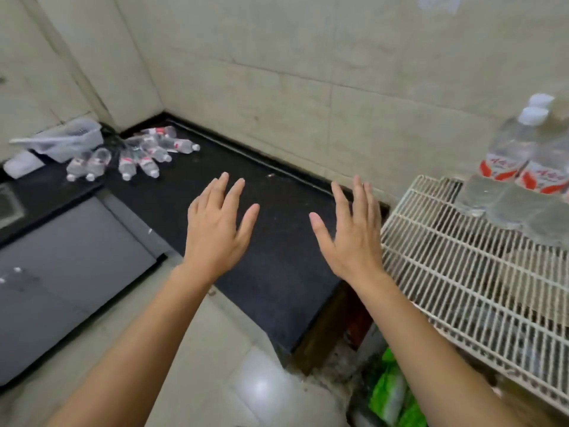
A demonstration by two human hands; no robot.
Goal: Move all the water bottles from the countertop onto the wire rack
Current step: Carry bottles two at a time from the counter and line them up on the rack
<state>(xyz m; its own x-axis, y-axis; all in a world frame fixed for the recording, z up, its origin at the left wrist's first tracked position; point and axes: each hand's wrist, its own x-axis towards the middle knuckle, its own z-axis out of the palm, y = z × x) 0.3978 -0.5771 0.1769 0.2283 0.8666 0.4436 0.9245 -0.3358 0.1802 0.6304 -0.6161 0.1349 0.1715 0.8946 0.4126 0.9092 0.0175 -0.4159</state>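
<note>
Several clear water bottles (144,154) with red-and-white labels lie on their sides in a heap at the far left corner of the black countertop (277,257). Two more bottles (508,161) stand upright at the back right of the white wire rack (455,272), which sits to the right of the counter. My left hand (215,229) and my right hand (351,235) hover flat over the middle of the counter, fingers spread, palms down, holding nothing. Both hands are well short of the heap.
A clear plastic tray (61,141) rests beside the bottle heap at the far left. A grey cabinet front (61,288) lies below the counter's left part. Green packaging (391,392) sits on the floor under the rack. Tiled walls close off the back.
</note>
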